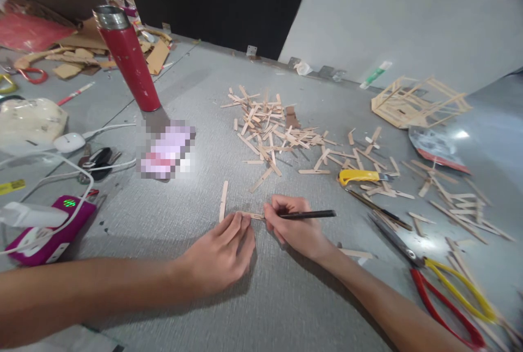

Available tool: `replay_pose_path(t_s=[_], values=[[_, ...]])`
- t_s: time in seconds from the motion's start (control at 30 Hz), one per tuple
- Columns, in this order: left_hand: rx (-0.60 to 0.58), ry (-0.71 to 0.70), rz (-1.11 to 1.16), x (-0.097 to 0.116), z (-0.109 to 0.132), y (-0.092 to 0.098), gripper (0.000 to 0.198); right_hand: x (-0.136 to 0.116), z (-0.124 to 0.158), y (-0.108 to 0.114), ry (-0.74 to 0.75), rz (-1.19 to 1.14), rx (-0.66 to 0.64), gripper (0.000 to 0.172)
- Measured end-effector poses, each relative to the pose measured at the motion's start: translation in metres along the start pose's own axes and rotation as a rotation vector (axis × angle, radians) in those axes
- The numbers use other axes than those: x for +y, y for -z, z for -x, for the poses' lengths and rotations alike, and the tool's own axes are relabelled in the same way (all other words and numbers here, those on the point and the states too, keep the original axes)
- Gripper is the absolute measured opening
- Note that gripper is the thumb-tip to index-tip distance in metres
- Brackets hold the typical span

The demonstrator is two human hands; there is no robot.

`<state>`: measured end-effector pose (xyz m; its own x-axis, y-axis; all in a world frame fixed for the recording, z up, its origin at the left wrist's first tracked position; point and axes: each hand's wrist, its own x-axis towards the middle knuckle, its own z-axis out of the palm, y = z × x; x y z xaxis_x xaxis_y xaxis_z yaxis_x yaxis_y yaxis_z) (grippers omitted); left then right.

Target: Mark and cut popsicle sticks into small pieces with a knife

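Note:
My right hand (295,228) is closed around a black pencil (312,214), its tip on a short wooden stick (256,216) lying on the grey table (261,297). My left hand (223,254) lies flat beside it, fingers together, fingertips pressing the stick's left end. A second loose stick (223,201) lies just left of the fingers, pointing away from me.
A heap of wooden sticks (272,128) lies beyond the hands. To the right are a yellow cutter (359,176), red and yellow pliers (445,286), scattered sticks and a stick frame model (417,102). A red flask (128,58), cables and a magenta device (49,232) stand on the left.

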<state>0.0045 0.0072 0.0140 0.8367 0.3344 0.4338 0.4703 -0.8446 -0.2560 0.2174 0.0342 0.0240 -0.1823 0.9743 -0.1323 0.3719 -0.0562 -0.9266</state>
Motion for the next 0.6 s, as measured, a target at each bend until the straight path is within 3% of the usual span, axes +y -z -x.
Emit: replay_pose_path(t_s=[0.6], values=[[0.022, 0.022, 0.004, 0.0002, 0.0005, -0.0006, 0.032, 0.0051, 0.0006, -0.0003, -0.006, -0.011, 0.021, 0.041]])
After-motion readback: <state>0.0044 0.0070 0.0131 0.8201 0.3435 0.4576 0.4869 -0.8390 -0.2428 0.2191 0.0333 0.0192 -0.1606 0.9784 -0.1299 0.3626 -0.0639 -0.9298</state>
